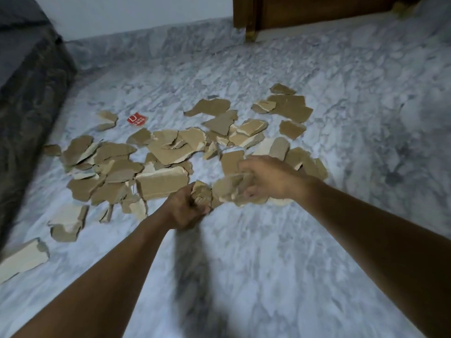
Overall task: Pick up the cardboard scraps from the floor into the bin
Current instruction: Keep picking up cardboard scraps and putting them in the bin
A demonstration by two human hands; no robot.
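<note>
Both grips loaded, most scraps not yet gathered; no bin in frame.
Left grip (185, 209) clenched round one small scrap (201, 191); right grip (266, 179) pinching a bundle of scraps (229, 190), blurred. Beyond, the cardboard scraps (161, 185) lie scattered on the marble floor (268, 264), some overlapping. Judged light, stiff, ragged-edged, lying flat: lift by an edge, stack several. Red card (137, 119) further off; wooden furniture (292, 11) at the back.

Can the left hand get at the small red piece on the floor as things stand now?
Probably not at once. The left hand grips a cardboard scrap, so it is not free. The red piece lies uncovered on the floor, but beyond the scattered scraps.
</note>
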